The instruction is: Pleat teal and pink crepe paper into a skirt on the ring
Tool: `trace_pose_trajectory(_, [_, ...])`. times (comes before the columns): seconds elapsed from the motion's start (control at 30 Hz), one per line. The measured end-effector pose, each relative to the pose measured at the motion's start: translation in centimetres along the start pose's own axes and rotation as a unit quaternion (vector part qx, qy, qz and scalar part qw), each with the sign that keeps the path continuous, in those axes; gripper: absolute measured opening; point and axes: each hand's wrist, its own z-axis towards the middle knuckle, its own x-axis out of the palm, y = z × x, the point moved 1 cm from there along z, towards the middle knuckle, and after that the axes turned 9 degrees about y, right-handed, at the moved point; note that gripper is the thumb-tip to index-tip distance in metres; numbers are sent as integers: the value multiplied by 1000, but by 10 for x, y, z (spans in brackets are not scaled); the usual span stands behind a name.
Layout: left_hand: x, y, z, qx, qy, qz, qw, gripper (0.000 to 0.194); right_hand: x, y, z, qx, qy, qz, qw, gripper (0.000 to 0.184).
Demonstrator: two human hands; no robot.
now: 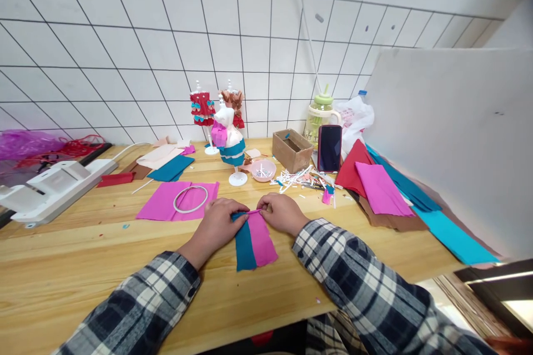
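The wooden table [150,288] stood by a white wall [254,55] with black lines in squares. At its far side were three small dress stands [233,147], a brown box [292,150], a pink dish [264,171], a phone [330,148] and a green-topped jug [318,116]. Folded papers [383,191] lay on the right, and a white power strip [54,188] on the left. A pale ring [190,199] sat on a pink sheet [160,202].

The two-color piece [257,241] was near the middle of the near side, blue on the left and pink on the right, with a wavy bottom edge. The left hand [220,223] was partly closed, pinching its top left. The right hand [281,212] was curled, pinching its top right.
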Motion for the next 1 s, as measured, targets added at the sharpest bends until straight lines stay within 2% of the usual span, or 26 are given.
trace_pose_trajectory(0.17, [-3,-3,-3,-10,3,34,999,16,-1,-1,-1,-19,-3,13,1000,25])
trace_pose_trajectory(0.37, [2,-1,-2,-2,1,47,999,17,-4,2,-2,-14,1,-15,1000,12])
trace_pose_trajectory(0.63, [3,-2,-3,41,-6,82,996,20,-8,3,-4,-43,21,-56,997,15])
trace_pose_trajectory(0.8, [-6,-11,-5,90,28,127,987,24,-10,6,-7,-73,47,-100,991,27])
trace_pose_trajectory(0.9, [-13,-11,-5,122,56,135,982,26,-11,7,-9,-64,55,-101,991,26])
trace_pose_trajectory(1.0, [-16,-9,-6,142,71,141,977,27,-12,8,-9,-41,25,-82,995,27])
